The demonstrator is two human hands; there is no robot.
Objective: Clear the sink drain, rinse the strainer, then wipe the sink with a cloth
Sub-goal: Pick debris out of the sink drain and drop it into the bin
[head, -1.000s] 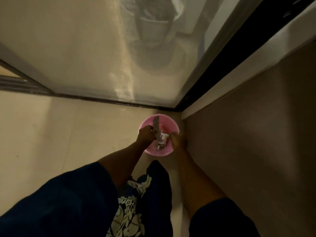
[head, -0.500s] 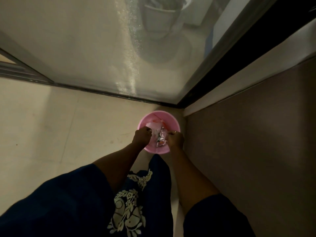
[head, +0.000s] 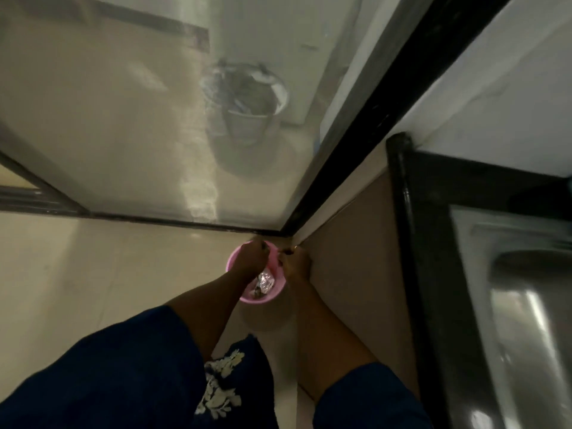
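Both hands, left hand [head: 250, 258] and right hand [head: 295, 263], have risen to the pink bin's [head: 263, 297] far rim, fists closed, contents unclear, scraps apparently dumped.

Bucket [head: 247, 297] on floor [head: 93, 274], left of cabinet [head: 349, 274].

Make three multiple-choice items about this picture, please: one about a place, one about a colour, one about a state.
1. Where does the small bin stand?
A. On the floor, in the corner by the glass door
B. On the counter
C. Inside the sink

2. What colour is the bin?
A. Green
B. Pink
C. Black

3. What is the bin's state?
A. Empty
B. Lidded
C. Open, with shiny rubbish inside

Answers: 1 A, it sits on the floor where the glass door meets the cabinet; 2 B, its rim is pink; 3 C, crumpled shiny rubbish shows below the left hand and right hand.
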